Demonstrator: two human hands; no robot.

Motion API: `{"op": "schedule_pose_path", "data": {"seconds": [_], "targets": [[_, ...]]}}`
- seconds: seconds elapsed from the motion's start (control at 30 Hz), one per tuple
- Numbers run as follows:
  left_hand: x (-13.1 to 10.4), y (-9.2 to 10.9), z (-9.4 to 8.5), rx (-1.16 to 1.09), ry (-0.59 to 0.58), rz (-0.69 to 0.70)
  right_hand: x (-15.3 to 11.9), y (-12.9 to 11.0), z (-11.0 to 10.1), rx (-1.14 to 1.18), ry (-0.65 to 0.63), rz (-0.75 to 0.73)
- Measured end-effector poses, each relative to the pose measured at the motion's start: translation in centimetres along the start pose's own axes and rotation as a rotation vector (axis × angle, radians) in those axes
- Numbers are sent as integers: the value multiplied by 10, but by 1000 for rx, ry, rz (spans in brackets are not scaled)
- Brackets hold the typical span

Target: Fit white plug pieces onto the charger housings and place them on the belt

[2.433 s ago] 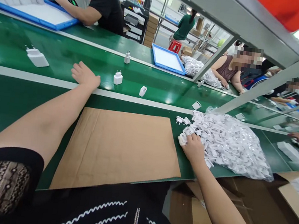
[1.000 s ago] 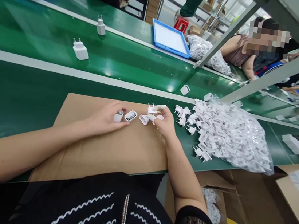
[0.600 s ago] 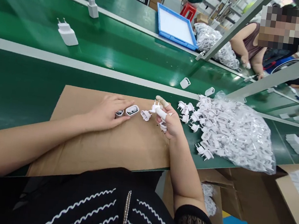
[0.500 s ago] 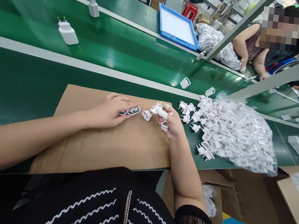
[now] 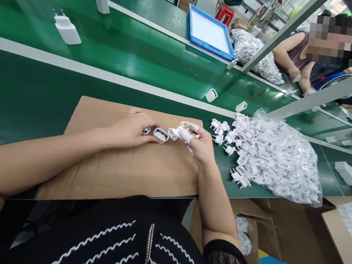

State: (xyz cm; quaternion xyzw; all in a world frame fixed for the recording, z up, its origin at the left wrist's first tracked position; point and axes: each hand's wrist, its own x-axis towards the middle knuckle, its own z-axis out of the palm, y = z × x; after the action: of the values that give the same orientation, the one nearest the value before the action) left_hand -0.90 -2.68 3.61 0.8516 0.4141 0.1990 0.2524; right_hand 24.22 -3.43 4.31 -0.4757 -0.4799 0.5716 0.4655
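My left hand [image 5: 127, 131] is closed around white charger housings. One open-ended housing [image 5: 161, 135] sticks out between thumb and fingers, circuit parts showing inside; a second housing [image 5: 146, 130] sits deeper in the grip, partly hidden. Facing it, my right hand [image 5: 203, 145] pinches a white plug cap [image 5: 172, 133] with metal pins, its open side beside the first housing's mouth. Whether the two touch, I cannot tell. White covers wrap some right fingertips, and more plug caps seem tucked in that palm. Both hands are above a brown cardboard sheet [image 5: 119, 172].
To the right, a clear plastic bag [image 5: 282, 159] spills plug caps [image 5: 232, 137] onto the green table. Beyond the pale rail, the green belt carries chargers [image 5: 68, 30] and open housings [image 5: 211, 95]. A blue tray [image 5: 211, 33] lies further off, near a co-worker [image 5: 290, 52].
My right hand has brought the plug cap left, up to the housing. The housing in my left hand has shifted away from the second one. Chargers and housings on the belt have moved left.
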Motion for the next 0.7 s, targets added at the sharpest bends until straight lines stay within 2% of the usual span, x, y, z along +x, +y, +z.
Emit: {"op": "schedule_pose_path", "data": {"seconds": [0.1,0.2,0.33,0.43,0.6,0.7], "targets": [[0,0,16,4,132,4,-4,-2,0,-78,-31,-87],[-1,0,27,42,212,78,-8,-6,-3,-169,-60,-172],[-3,-2,30,71,239,146,-14,-12,-8,-141,-181,-17],[-3,-5,30,74,254,165,-16,-13,-8,-103,-161,40],[-1,-9,34,90,278,172,-10,-4,2,-127,-117,-157],[0,-10,35,93,285,180,-9,-1,5,-314,-79,-294]]}}
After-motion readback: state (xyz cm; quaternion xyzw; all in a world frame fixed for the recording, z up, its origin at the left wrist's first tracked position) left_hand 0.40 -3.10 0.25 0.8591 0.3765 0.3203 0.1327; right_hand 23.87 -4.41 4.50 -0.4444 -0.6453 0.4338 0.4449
